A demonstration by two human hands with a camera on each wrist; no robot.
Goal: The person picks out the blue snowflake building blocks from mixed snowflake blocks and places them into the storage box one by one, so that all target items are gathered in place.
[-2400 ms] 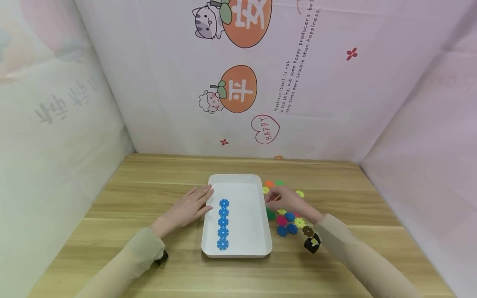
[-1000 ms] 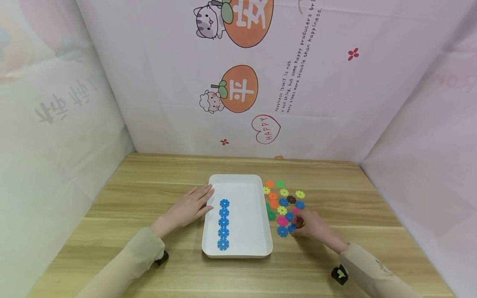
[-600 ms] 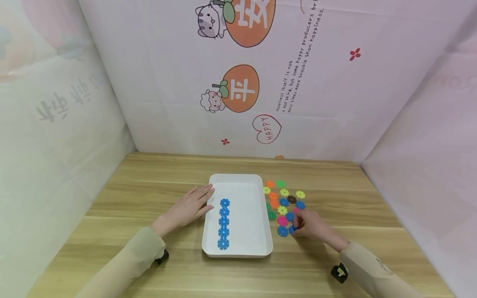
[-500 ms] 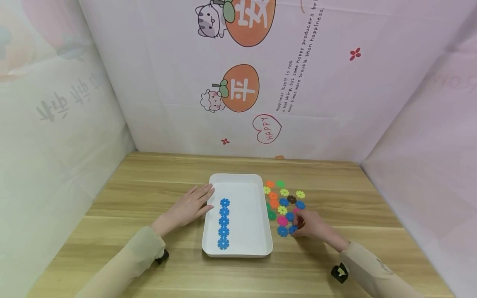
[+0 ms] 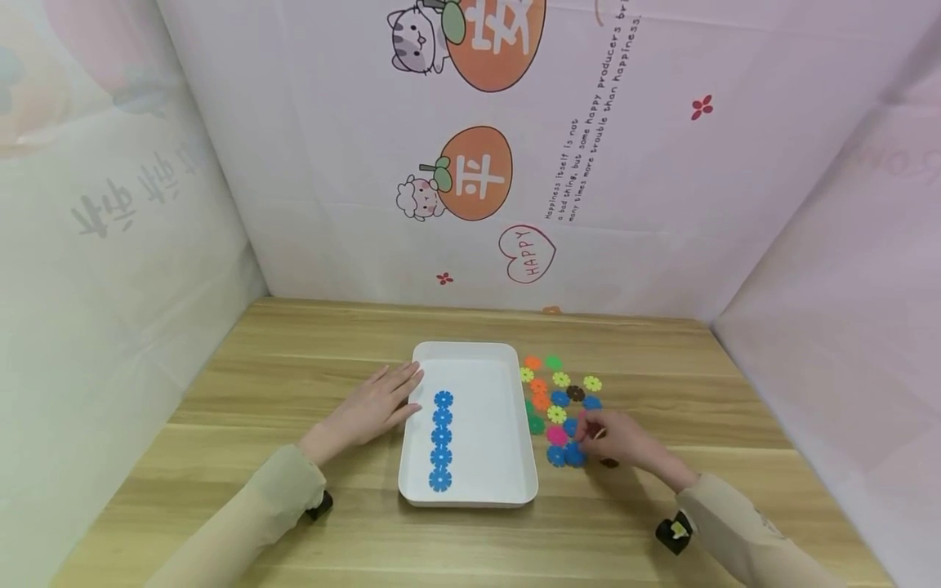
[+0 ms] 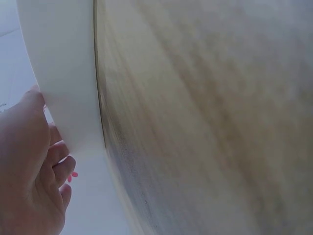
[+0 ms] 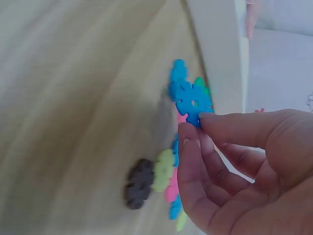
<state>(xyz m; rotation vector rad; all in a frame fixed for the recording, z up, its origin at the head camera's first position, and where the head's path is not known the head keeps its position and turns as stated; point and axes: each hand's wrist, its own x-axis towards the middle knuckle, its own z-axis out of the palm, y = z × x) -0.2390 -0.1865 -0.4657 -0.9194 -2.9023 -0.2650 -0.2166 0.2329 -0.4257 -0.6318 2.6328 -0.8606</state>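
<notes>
My right hand [image 5: 621, 441] pinches a blue snowflake building disc [image 7: 191, 102] between thumb and index finger. In the right wrist view the disc is raised above the other pieces and tilted toward the camera. My left hand [image 5: 367, 412] lies with extended fingers on the left rim of a white tray [image 5: 488, 500]; the left wrist view has the thumb against the tray's outer wall [image 6: 63, 73]. Inside the tray, several blue discs [image 5: 441, 437] form a straight front-to-back line along its left part.
Loose snowflake discs in several colours lie on the wooden table [image 5: 309, 343] right of the tray, among them a pink disc [image 5: 557, 435], an orange disc [image 5: 540, 401] and a dark brown disc [image 7: 139, 183]. Printed cloth walls [image 5: 331, 163] stand behind and at both sides.
My right hand has gone from the tray's right edge to the near side of the pile and has lifted a blue disc from it. The left hand stays on the rim.
</notes>
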